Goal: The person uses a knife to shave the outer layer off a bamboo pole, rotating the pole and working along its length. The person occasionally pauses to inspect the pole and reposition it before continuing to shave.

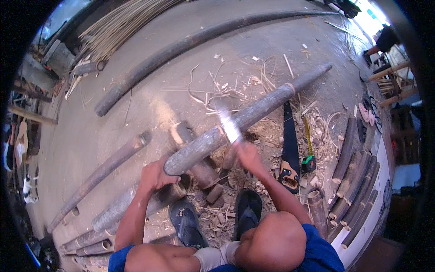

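Note:
A thick grey bamboo pole (pixel 272 102) slants from between my hands toward the far right. My left hand (pixel 156 174) is closed at its near end, with the thumb at the end's underside. In my right hand (pixel 248 155) is a knife, its broad shiny blade (pixel 231 129) smeared by motion and lying across the pole. The handle is mostly hidden by my fingers. Under the pole lies a short, thick bamboo piece (pixel 204 172), with another cut bamboo section (pixel 170 195) beside my left wrist.
A handsaw (pixel 290 140) and a tape measure (pixel 309 163) lie right of my right arm among shavings. Several cut bamboo lengths (pixel 358 177) are stacked at the right. A long pole (pixel 181 50) stretches across the far floor near a bundle of thin strips (pixel 122 27). My sandaled feet (pixel 248 211) are close below.

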The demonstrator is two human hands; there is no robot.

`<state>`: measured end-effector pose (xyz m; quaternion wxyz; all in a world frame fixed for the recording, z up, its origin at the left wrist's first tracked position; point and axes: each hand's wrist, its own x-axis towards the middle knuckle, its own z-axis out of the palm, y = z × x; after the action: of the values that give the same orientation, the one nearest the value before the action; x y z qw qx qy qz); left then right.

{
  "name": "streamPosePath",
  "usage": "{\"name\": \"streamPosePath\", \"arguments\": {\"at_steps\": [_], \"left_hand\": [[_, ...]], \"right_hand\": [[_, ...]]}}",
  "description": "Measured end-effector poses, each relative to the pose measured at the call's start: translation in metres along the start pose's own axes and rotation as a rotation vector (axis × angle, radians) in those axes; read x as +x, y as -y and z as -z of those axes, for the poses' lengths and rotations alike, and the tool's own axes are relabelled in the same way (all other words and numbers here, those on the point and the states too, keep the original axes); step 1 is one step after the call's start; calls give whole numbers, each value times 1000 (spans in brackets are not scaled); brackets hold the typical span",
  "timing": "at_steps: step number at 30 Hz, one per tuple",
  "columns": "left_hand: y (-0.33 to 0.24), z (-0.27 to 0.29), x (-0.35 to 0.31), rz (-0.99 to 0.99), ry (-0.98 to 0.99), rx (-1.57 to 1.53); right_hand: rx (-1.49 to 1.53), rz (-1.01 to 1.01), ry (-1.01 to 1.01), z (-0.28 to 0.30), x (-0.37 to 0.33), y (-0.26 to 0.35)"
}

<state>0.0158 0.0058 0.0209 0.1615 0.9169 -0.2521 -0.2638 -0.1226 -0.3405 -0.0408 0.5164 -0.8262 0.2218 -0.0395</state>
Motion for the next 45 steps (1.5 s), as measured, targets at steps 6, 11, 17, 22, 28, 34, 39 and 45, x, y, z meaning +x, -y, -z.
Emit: {"name": "streamPosePath", "arguments": {"at_steps": [6, 11, 17, 22, 28, 34, 39, 45], "left_hand": [[1, 0, 2, 53, 41, 12], [1, -1, 2, 36, 44, 36], [5, 1, 6, 65, 83, -49], [8, 4, 11, 57, 137, -156], [8, 6, 11, 77, 154, -143], [-8, 4, -4, 75, 3, 23], [-16, -12, -16, 49, -132, 210], [-4, -11, -7, 14, -88, 148]], "right_hand": [[176, -246, -98, 22, 8, 8], [-315, 221, 384, -11, -5, -1], [265, -232, -71, -13, 1, -8], [-20, -87, 113, 16, 13, 1], [152, -176, 116, 2, 10, 6], [86, -165, 152, 5, -4, -5], [-83, 106, 39, 25, -25, -6], [212, -140, 7, 28, -8, -19]]}}
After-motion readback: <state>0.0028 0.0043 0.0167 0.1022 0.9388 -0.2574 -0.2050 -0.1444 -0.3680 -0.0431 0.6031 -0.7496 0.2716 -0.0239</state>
